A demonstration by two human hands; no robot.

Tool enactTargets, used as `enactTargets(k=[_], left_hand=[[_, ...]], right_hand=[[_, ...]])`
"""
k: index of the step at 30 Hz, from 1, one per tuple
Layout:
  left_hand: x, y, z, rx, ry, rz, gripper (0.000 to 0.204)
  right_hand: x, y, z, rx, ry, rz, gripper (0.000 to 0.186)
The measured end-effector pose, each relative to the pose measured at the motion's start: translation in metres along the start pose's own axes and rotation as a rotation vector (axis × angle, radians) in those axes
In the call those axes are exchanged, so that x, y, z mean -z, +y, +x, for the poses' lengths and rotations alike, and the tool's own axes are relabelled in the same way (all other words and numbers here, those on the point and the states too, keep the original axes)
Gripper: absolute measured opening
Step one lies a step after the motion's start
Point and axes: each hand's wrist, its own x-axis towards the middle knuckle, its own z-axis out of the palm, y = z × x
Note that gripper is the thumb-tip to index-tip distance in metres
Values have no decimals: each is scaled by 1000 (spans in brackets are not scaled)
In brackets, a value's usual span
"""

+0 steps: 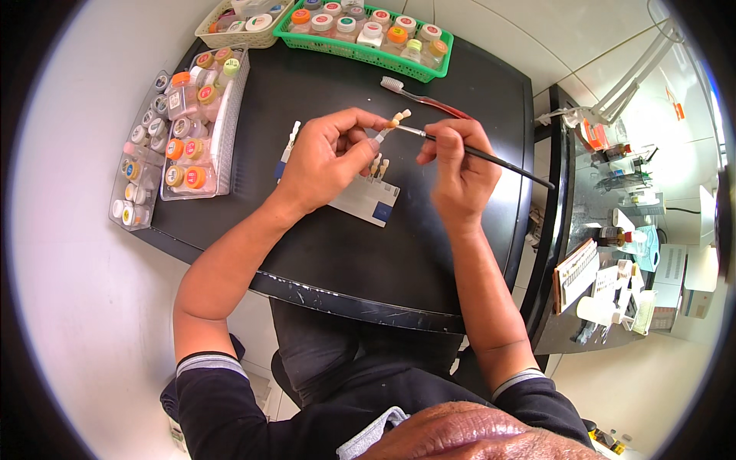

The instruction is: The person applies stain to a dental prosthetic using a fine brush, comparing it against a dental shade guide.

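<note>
My left hand [318, 157] pinches a small cream-coloured, tooth-shaped piece [401, 116] between thumb and fingertips; a pale narrow stem shows at the thumb. My right hand [464, 172] grips a fine paintbrush [510, 164] with a black handle and a silver ferrule, much like a pen. The brush's tip meets or nearly meets the lower part of the piece; I cannot tell which. Beneath my left hand lies a white and blue tooth shade guide [360, 201], partly hidden, with several tooth-shaped tabs [379, 167] sticking out of it.
A toothbrush [429, 100] with a red handle rests on the black table [360, 264]. Along the back stand a green basket [360, 50] and a cream basket [234, 37] of jars. Clear bins [234, 153] of capped jars line the left. At right, a side counter [563, 337] holds bottles and equipment.
</note>
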Motion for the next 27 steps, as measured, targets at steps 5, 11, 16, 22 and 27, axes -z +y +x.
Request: enactTargets(k=[5,11,16,22,27], left_hand=[[-2,0,1,-29,-1,27,27],[-1,1,1,-22,6,16,27],[0,0,1,0,-46,76,29],[1,0,1,-2,-53,101,29],[0,0,1,-29,-21,84,28]], right_hand=[[-2,0,0,14,119,15,25],[-3,-3,2,-47,178,-26,25],[-1,0,4,-44,206,-13,26],[2,-1,3,-19,162,-79,27],[-1,-2,5,-56,201,-128,30]])
